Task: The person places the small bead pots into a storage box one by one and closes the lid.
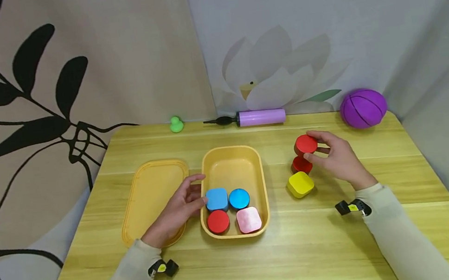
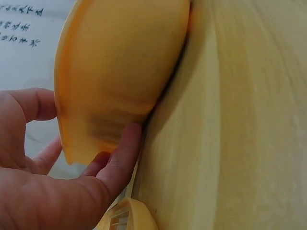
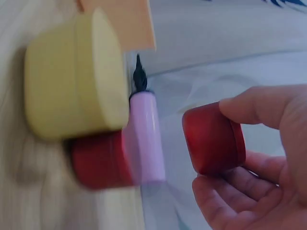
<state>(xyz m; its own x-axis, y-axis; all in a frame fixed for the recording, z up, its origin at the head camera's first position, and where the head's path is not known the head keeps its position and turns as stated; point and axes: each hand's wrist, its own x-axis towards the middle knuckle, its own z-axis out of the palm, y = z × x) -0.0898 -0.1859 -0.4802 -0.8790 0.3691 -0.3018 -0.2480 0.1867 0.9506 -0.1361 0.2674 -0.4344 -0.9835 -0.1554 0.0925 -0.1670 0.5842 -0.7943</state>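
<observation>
My right hand (image 1: 340,160) pinches a small round red tin (image 3: 213,139) between thumb and fingers, holding it above the table. Close under it in the head view stand another round red tin (image 1: 301,165) and a square yellow tin (image 1: 300,184). My left hand (image 1: 180,206) rests against the left wall of an open yellow plastic box (image 1: 261,177), its fingertips along the outer side and rim. Inside the box's near half sit a square blue tin (image 1: 217,199), a round blue tin (image 1: 239,199), a round red tin (image 1: 218,222) and a square pink tin (image 1: 249,220).
A flat yellow lid (image 1: 147,196) lies left of the box, partly beneath my left forearm and hand. Along the table's back edge are a green duck-like figure (image 1: 176,124), a purple hand pump (image 1: 261,117) and a purple ball (image 1: 363,108). Curtains hang behind the table.
</observation>
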